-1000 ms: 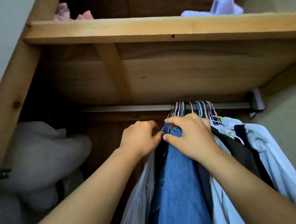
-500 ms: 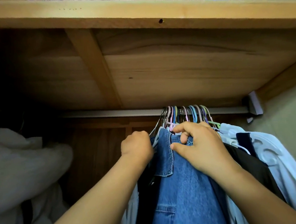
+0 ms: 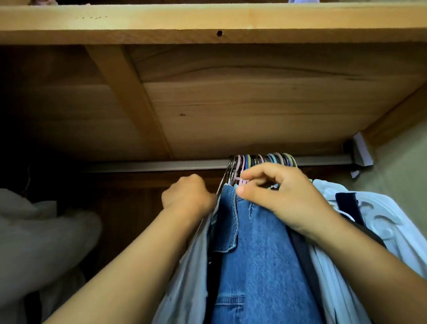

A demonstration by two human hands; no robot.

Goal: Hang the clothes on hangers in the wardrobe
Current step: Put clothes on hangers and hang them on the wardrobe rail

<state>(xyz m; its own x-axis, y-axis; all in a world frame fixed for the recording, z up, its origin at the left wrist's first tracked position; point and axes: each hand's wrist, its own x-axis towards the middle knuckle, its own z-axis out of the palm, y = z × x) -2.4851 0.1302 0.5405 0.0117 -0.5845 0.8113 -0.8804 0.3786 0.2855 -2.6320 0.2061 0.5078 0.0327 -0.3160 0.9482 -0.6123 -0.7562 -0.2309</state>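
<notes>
While both hands are working at the rail (image 3: 157, 166), right hand (image 3: 283, 197) is pinching the denim garment (image 3: 259, 259) top; left hand (image 3: 188, 195) is curled at 9 o'clock, grip hidden. Denim looking heavy, soft: hold by the hanger.

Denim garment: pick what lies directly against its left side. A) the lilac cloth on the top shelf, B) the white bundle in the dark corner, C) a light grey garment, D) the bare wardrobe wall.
C: the light grey garment hangs right against the denim garment, under the left hand; no gap shows between them.
</notes>
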